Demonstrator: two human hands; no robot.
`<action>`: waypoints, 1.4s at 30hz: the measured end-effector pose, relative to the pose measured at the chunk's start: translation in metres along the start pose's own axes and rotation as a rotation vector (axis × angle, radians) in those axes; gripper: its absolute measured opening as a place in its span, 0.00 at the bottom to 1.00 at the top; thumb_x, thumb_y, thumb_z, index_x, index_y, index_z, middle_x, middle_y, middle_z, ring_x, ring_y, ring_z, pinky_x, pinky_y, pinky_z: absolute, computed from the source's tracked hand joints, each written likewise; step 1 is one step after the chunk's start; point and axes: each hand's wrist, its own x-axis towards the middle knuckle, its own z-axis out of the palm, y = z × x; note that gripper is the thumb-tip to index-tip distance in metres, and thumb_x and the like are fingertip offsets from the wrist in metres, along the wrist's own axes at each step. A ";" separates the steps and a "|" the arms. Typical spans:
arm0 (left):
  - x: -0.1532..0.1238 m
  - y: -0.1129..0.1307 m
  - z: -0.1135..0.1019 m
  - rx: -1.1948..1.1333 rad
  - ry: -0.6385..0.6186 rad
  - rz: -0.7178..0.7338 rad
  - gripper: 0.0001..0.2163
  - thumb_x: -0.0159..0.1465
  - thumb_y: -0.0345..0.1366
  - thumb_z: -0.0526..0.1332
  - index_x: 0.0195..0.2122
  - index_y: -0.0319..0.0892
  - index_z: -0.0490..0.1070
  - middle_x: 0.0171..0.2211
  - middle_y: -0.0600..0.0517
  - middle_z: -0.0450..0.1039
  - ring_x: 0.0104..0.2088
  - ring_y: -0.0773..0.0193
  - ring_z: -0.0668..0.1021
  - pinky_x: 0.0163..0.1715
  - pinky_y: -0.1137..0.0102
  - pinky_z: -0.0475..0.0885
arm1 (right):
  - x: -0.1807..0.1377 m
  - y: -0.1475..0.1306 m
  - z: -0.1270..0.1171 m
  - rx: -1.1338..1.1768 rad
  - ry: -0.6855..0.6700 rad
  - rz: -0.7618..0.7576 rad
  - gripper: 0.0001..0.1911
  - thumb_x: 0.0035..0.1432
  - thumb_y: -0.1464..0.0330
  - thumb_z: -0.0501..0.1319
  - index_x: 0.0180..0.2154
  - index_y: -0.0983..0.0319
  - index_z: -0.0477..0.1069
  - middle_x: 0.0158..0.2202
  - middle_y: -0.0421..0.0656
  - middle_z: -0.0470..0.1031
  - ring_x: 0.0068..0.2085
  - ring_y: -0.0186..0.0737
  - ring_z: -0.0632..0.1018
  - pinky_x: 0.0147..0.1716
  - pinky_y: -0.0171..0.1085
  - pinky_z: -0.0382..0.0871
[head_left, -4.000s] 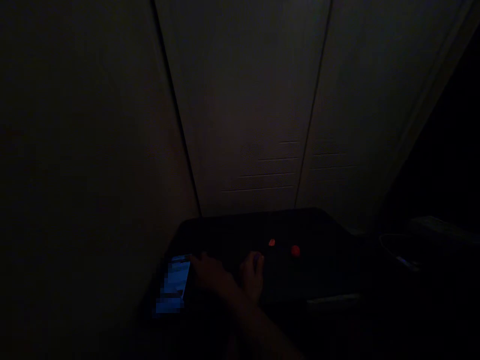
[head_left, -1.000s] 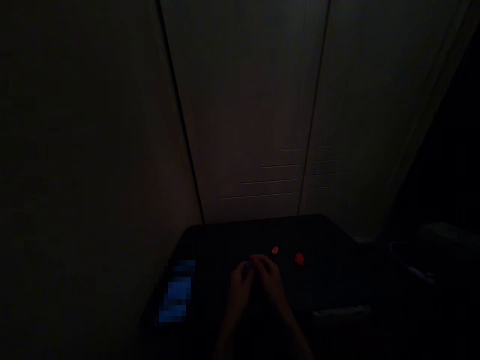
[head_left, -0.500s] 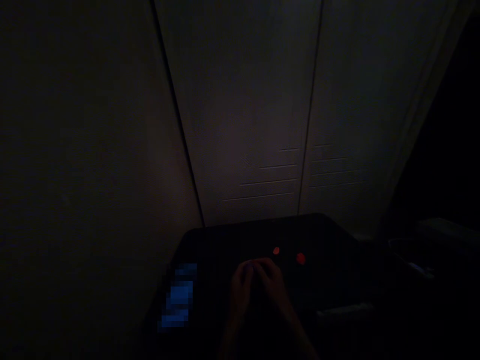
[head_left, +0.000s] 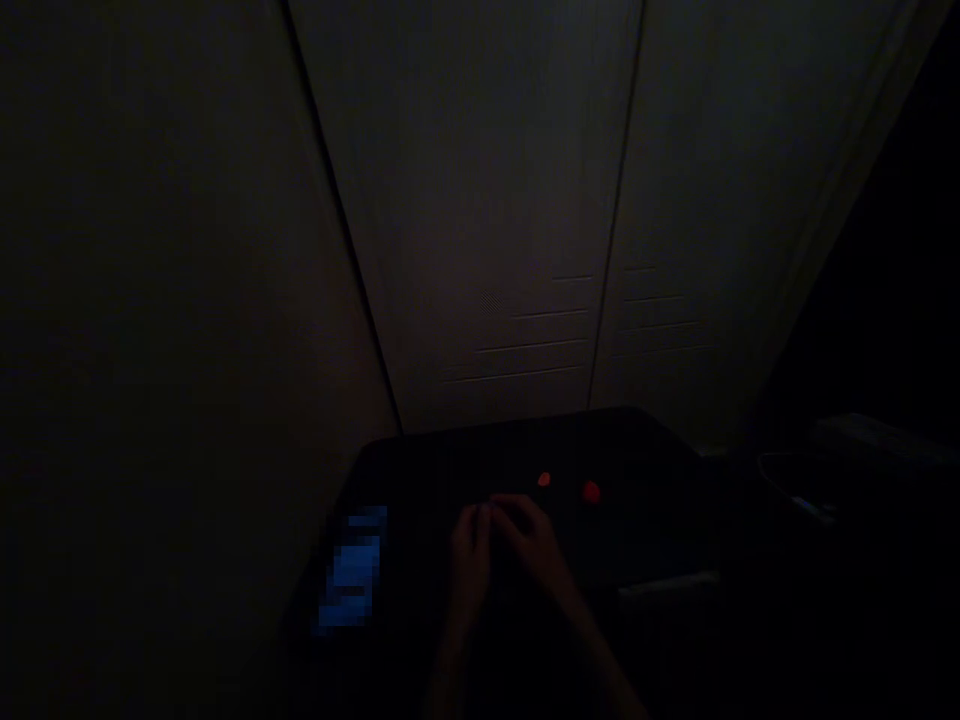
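The room is very dark. My left hand [head_left: 471, 560] and my right hand [head_left: 534, 548] meet fingertip to fingertip over a dark tabletop [head_left: 637, 450]. Their fingers look curled together, and whatever lies between them is lost in the dark. Two small red things [head_left: 544, 481] [head_left: 591, 492] lie on the table just beyond my right hand. A phone with a lit blue screen [head_left: 352, 575] lies at the table's left edge, a short way left of my left hand.
Pale cupboard doors with vent slots [head_left: 525, 330] stand behind the table. A plain wall [head_left: 165, 350] runs along the left. A faint pale strip [head_left: 667, 585] lies at the table's near right, and dim objects with a cable [head_left: 810, 500] sit further right.
Four seconds ago my right hand reached across to the phone; it has since come back beside my left hand at the table's middle. The phone's screen looks dimmer.
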 end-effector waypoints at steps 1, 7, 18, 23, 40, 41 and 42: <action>0.000 -0.001 0.000 0.007 0.004 -0.006 0.24 0.63 0.60 0.57 0.38 0.41 0.75 0.36 0.46 0.79 0.38 0.55 0.80 0.39 0.65 0.74 | 0.000 0.000 0.000 -0.004 0.000 -0.003 0.17 0.60 0.54 0.66 0.45 0.58 0.80 0.45 0.47 0.81 0.48 0.49 0.80 0.50 0.43 0.73; 0.000 -0.002 -0.001 0.054 0.003 -0.028 0.23 0.65 0.59 0.56 0.36 0.42 0.75 0.34 0.47 0.78 0.35 0.56 0.80 0.35 0.66 0.73 | 0.002 -0.003 0.000 -0.005 -0.028 0.036 0.15 0.61 0.56 0.64 0.42 0.59 0.79 0.42 0.45 0.82 0.45 0.48 0.81 0.46 0.42 0.74; 0.000 -0.005 0.001 -0.132 -0.020 -0.048 0.18 0.64 0.52 0.61 0.42 0.42 0.76 0.43 0.45 0.79 0.44 0.54 0.80 0.40 0.66 0.76 | 0.002 -0.004 0.000 0.010 0.056 0.023 0.13 0.58 0.58 0.65 0.39 0.59 0.80 0.40 0.45 0.82 0.44 0.48 0.81 0.46 0.42 0.73; 0.000 -0.006 0.002 -0.219 -0.069 -0.067 0.18 0.64 0.51 0.62 0.45 0.42 0.78 0.46 0.45 0.80 0.46 0.53 0.81 0.43 0.65 0.77 | 0.002 -0.007 0.000 0.037 0.083 0.052 0.14 0.58 0.57 0.66 0.40 0.59 0.80 0.41 0.46 0.82 0.44 0.50 0.81 0.46 0.44 0.74; -0.001 0.000 -0.005 -0.366 -0.184 -0.103 0.21 0.60 0.48 0.70 0.50 0.41 0.76 0.47 0.43 0.80 0.47 0.55 0.81 0.48 0.65 0.75 | 0.003 -0.006 -0.003 0.064 0.083 0.058 0.16 0.59 0.56 0.65 0.42 0.59 0.81 0.43 0.47 0.83 0.47 0.51 0.81 0.50 0.46 0.73; -0.002 0.001 -0.005 -0.354 -0.182 -0.099 0.21 0.60 0.48 0.70 0.49 0.41 0.75 0.47 0.44 0.80 0.46 0.56 0.81 0.47 0.65 0.75 | 0.002 -0.005 -0.003 0.059 0.088 0.059 0.15 0.60 0.56 0.65 0.42 0.59 0.81 0.44 0.47 0.83 0.48 0.52 0.81 0.51 0.47 0.72; -0.002 0.002 -0.005 -0.344 -0.176 -0.096 0.20 0.61 0.48 0.69 0.49 0.41 0.75 0.46 0.44 0.80 0.46 0.57 0.81 0.46 0.66 0.75 | 0.002 -0.005 -0.003 0.057 0.090 0.058 0.15 0.60 0.56 0.65 0.42 0.59 0.81 0.45 0.47 0.83 0.48 0.52 0.80 0.52 0.47 0.72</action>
